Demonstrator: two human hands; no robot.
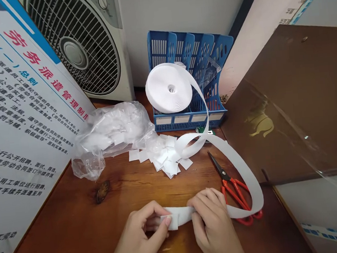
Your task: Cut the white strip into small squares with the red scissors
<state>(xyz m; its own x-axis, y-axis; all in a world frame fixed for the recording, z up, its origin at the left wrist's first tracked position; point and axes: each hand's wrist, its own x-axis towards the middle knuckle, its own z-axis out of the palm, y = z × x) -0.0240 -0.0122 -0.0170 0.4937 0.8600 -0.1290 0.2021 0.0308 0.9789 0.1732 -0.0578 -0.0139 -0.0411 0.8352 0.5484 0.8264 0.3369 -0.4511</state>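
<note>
My left hand (145,233) pinches a small white square (173,223) against the end of a white fabric tape (185,214), between thumb and forefinger. A short way to the right, my right hand (212,219) is closed around the same tape. From there the tape loops right and back up to its large roll (159,86). Scissors (234,189) with red handles and dark blades lie just right of my right hand, partly under the tape. Beyond my hands, a loose pile of cut white squares (167,160) rests on the wooden table (126,185).
A clear plastic bag (112,127) of white pieces lies at the back left. The roll leans in a blue file rack (190,120). A box fan (75,52) and a printed board (24,127) stand left; a brown panel (290,104) stands right. A green object (206,131) sits before the rack.
</note>
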